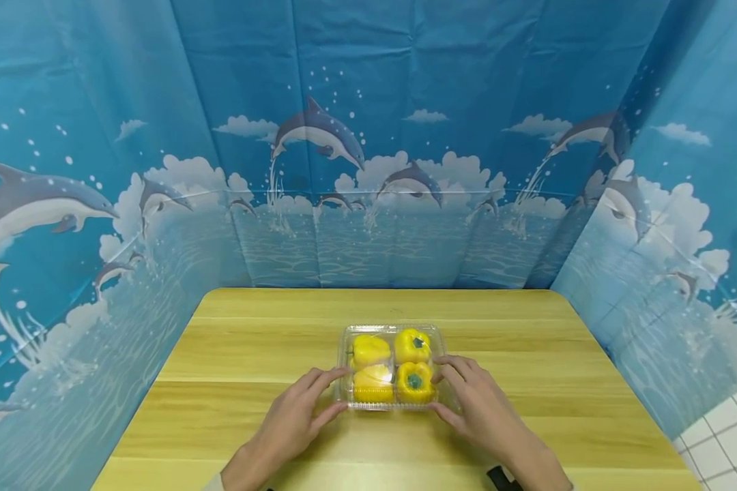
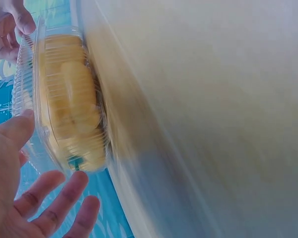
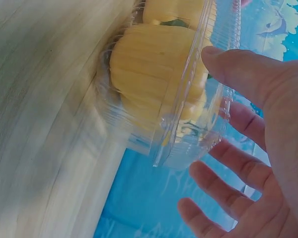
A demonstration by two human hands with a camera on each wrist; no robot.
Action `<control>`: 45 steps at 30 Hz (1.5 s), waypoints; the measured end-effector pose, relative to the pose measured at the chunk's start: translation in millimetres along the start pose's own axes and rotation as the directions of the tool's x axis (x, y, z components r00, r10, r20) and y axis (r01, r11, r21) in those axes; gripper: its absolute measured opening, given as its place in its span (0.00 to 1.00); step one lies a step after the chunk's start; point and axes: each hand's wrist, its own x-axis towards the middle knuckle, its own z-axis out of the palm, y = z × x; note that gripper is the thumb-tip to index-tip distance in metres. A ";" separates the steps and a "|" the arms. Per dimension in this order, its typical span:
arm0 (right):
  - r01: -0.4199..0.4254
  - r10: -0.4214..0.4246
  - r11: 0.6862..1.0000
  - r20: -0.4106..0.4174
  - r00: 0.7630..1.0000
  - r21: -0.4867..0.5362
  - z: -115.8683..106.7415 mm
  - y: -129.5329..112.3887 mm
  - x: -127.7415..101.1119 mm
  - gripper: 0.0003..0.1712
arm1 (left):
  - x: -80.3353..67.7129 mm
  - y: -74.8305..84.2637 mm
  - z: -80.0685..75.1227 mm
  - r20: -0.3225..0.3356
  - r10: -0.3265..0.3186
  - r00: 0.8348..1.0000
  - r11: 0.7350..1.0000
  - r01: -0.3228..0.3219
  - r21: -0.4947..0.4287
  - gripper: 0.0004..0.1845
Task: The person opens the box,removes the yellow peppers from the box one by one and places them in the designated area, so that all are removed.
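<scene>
A clear plastic clamshell box [image 1: 344, 354] lies on the wooden table, its ribbed lid down over several yellow bell peppers [image 1: 412, 346]. Green stem ends show on the two at the right. At the box's left side is my left hand [image 1: 291, 417], thumb at the lid rim [image 2: 39, 106] and the other fingers spread loosely beside the wall. My right hand [image 1: 480, 404] is at the opposite side; its thumb touches the rim [image 3: 181, 106] while the remaining fingers reach along the side wall, lightly bent and apart.
The wooden table [image 1: 252, 402] extends around the box on all sides. Blue curtains [image 1: 356, 245] printed with dolphins and clouds hang behind it and along both sides. White tiles [image 1: 725, 423] show at the lower right. A black strap [image 1: 503, 479] is near my right wrist.
</scene>
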 end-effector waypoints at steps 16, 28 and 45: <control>0.109 -0.109 0.994 0.008 0.994 -0.007 14.8 -13.4 17.1 0.36 | 1.0 4.3 1.2 0.127 -0.286 0.950 0.898 0.312 -0.310 0.37; 0.158 -0.164 0.985 0.093 0.982 0.073 24.9 -27.2 34.4 0.33 | 3.1 -0.5 0.0 0.256 -0.338 0.906 0.774 0.422 -0.472 0.43; 0.183 -0.199 0.978 0.193 0.961 0.101 36.6 -50.1 55.1 0.34 | -0.9 -0.5 4.1 0.320 -0.371 0.871 0.647 0.490 -0.584 0.45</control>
